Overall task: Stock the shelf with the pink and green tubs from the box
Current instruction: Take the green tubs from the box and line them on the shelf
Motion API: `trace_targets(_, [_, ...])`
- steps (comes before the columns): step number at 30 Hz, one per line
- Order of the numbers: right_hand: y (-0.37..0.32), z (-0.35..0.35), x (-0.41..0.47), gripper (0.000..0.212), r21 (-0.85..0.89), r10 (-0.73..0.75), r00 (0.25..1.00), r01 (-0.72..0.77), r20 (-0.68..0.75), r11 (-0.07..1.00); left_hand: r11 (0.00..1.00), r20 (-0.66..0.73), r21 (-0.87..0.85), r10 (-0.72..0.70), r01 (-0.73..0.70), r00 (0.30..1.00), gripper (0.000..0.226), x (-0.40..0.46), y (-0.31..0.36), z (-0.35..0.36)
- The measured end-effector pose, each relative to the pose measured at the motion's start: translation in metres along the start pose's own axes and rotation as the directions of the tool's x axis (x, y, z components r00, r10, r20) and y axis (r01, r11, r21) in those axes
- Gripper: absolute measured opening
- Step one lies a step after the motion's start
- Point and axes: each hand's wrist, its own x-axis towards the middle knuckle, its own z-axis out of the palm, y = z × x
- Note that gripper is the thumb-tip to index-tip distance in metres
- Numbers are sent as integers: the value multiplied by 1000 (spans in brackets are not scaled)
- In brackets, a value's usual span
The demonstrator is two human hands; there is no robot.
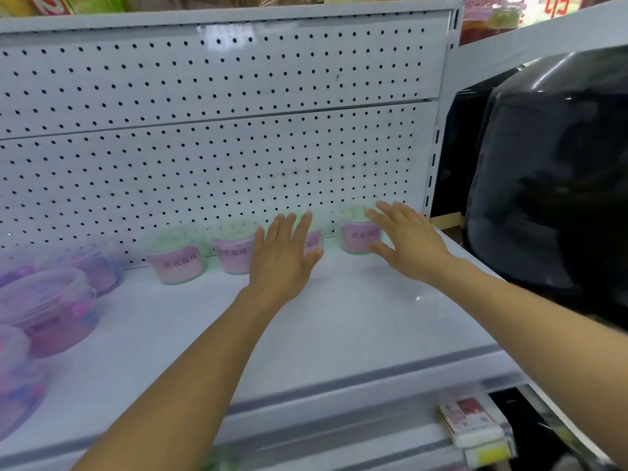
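You look to be between placements: four pink-labelled, green-lidded plastic tubs stand in a row at the back of the white metal shelf (339, 317), against its pegboard. From the left, the first tub (176, 261) and second tub (232, 253) stand clear. Your left hand (282, 253), spread and empty, covers the third tub (314, 241); your right hand (407, 243), also spread, is beside the fourth tub (358, 234). Next, fetch more from the box, which is out of sight.

1. A big glossy black appliance (550, 178) fills the 3 o'clock side.
2. Clear jars with purple contents (47, 311) stand at 9 o'clock.
3. A white pegboard (204, 130) spans 12 o'clock.
4. A red-and-white pack (470, 421) lies at 5 o'clock, one level down.
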Motion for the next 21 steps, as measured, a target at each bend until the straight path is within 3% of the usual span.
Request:
trace_targets(4, [-11,-15,-65,55,0,-11,989,11,-147,1000,997,-133,-69,20,-30,991,67,-57,32,-17])
trace_targets(10, [-22,-40,-189,47,74,-45,940,75,-338,994,993,-301,-29,102,-116,948,60,-156,101,-32])
trace_targets(17, [-6,-40,-343,50,125,-17,973,46,-229,991,975,-189,-133,150,-176,971,57,-277,171,-19])
trace_targets(21, [10,-17,-422,49,154,39,995,-24,-94,988,968,44,-230,109,-97,993,58,-346,200,19])
